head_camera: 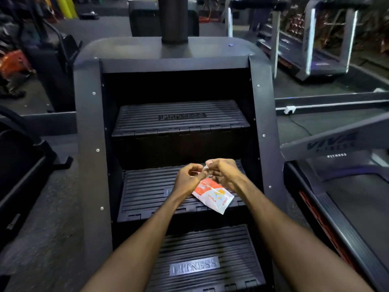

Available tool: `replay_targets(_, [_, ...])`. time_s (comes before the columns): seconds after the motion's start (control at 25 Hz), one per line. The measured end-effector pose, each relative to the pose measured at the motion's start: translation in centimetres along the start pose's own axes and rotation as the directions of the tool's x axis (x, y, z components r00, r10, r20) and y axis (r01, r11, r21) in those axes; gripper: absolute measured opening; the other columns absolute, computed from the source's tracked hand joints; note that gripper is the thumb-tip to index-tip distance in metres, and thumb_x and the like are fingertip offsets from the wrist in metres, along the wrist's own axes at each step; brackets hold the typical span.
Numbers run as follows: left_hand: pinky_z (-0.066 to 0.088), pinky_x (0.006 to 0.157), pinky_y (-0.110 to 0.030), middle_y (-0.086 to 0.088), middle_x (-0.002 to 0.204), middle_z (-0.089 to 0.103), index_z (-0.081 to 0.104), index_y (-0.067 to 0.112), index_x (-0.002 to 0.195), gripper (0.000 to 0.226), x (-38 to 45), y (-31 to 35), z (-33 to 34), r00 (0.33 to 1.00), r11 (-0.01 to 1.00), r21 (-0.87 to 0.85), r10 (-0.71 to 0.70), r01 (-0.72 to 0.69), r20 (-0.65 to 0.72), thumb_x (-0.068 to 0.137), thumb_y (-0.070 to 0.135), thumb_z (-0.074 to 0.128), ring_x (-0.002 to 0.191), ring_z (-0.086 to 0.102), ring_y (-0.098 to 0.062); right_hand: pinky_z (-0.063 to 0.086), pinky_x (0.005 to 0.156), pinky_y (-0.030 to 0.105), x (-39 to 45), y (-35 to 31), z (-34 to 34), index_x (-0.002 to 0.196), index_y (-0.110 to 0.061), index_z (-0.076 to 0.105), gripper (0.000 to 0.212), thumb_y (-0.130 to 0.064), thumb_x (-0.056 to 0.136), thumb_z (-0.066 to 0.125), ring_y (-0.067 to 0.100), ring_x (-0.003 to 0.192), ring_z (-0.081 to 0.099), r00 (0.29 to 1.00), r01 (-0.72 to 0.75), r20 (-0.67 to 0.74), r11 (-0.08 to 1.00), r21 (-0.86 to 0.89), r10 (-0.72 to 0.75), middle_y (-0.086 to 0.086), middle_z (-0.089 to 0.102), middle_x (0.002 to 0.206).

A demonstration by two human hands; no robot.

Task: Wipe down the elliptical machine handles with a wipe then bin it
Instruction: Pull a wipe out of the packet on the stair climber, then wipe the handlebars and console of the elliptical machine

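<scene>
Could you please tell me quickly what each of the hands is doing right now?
Left hand: pinching the top of the wipe packet.
Right hand: pinching the packet's top edge too.

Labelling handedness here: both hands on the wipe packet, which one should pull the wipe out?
Right, probably. The right hand already pinches something white at the top of the wipe packet, while the left hand grips that end and can steady it.
</scene>
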State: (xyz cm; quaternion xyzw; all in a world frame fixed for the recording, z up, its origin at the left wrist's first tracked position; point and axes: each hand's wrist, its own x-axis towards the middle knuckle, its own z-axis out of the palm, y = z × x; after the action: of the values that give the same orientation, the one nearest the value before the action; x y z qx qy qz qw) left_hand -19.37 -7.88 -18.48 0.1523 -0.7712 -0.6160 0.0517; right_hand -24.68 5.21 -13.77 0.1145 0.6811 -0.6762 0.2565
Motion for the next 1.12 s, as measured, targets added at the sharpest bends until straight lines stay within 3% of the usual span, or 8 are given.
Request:
replay_targets(0.16, [0.049,0.073,-0.021,-0.001,0.082,0.072,0.073,0.011,0.089,0.003,-2.6,3.1,-1.6,0.991,0.997,-0.023,0.075,-0.078,-0.107,0.087,0.01,0.07,0.075,0.064,-0.007,0.037,0.054,0.025,-3.5,-1.6,0.4,0.083,-0.009,0.072,0.016,0.002,0.084,0.06,0.014,0.054,0.057,0.997,0.068,0.04,0.997,-0.045,-0.067,0.008,0.067,0.067])
replay_targets(0.32, [0.054,0.073,-0.037,-0.01,0.088,0.071,0.067,0.013,0.087,0.012,-6.3,5.8,-3.4,0.98,0.993,-0.105,0.032,-0.054,-0.199,0.092,0.005,0.061,0.081,0.066,-0.021,0.041,0.055,0.026,-7.6,-1.8,1.1,0.098,-0.008,0.071,0.011,-0.006,0.088,0.065,0.015,0.07,0.061,0.976,0.196,0.123,0.969,-0.152,-0.178,0.005,0.07,0.082])
replay_targets(0.4, [0.055,0.071,-0.036,-0.013,0.092,0.071,0.065,0.013,0.089,0.011,-8.8,7.0,-4.1,0.967,0.993,-0.096,0.043,-0.069,-0.253,0.094,0.005,0.059,0.082,0.066,-0.022,0.044,0.05,0.023,-9.9,-1.4,1.4,0.101,-0.007,0.069,0.013,-0.005,0.089,0.064,0.014,0.064,0.062,0.962,0.202,0.216,0.967,-0.157,-0.166,0.006,0.07,0.08])
replay_targets(0.52, [0.052,0.063,-0.017,-0.011,0.093,0.07,0.065,0.009,0.095,0.006,-13.5,8.5,-4.8,0.931,0.992,-0.05,0.091,-0.116,-0.355,0.094,0.006,0.059,0.079,0.065,-0.015,0.047,0.05,0.024,-14.1,-0.8,1.5,0.098,-0.003,0.066,0.008,-0.003,0.091,0.064,0.014,0.055,0.062,0.919,0.281,0.324,0.951,-0.132,-0.226,0.01,0.069,0.077])
replay_targets(0.72, [0.056,0.072,-0.038,-0.009,0.091,0.069,0.061,0.015,0.094,0.023,-24.6,8.6,-4.4,0.856,0.982,-0.113,0.071,-0.149,-0.511,0.082,0.025,0.077,0.083,0.068,-0.022,0.046,0.045,0.023,-22.9,1.0,0.8,0.09,-0.006,0.064,0.003,-0.003,0.092,0.065,0.006,0.047,0.06,0.857,0.355,0.424,0.932,-0.077,-0.292,0.008,0.066,0.071])
replay_targets(0.88, [0.053,0.068,-0.029,-0.004,0.089,0.07,0.063,0.017,0.09,0.024,-33.6,9.0,-4.7,0.859,0.99,0.022,0.134,-0.142,-0.495,0.077,0.026,0.082,0.079,0.066,-0.012,0.053,0.055,0.028,-29.3,2.4,2.0,0.087,-0.01,0.064,0.006,-0.008,0.093,0.065,0.014,0.057,0.064,0.805,0.311,0.552,0.947,-0.081,-0.217,0.009,0.071,0.077])
replay_targets(1.0, [0.053,0.067,-0.029,-0.003,0.081,0.07,0.065,0.018,0.08,0.015,-39.9,9.8,-6.9,0.779,0.985,0.07,0.165,-0.155,-0.605,0.081,0.009,0.076,0.073,0.064,-0.011,0.056,0.051,0.026,-34.3,3.6,4.5,0.086,-0.009,0.063,0.01,-0.006,0.094,0.062,0.013,0.053,0.066,0.73,0.299,0.66,0.951,-0.073,-0.179,0.007,0.073,0.07])
replay_targets(1.12, [0.053,0.067,-0.034,-0.001,0.075,0.068,0.065,0.019,0.076,0.021,-45.1,10.0,-9.9,0.681,0.987,0.074,0.15,-0.14,-0.717,0.085,0.0,0.068,0.068,0.062,-0.013,0.054,0.049,0.025,-38.3,5.1,6.7,0.088,-0.007,0.063,0.008,-0.005,0.095,0.061,0.013,0.053,0.068,0.653,0.287,0.735,0.958,-0.019,-0.182,0.006,0.073,0.068])
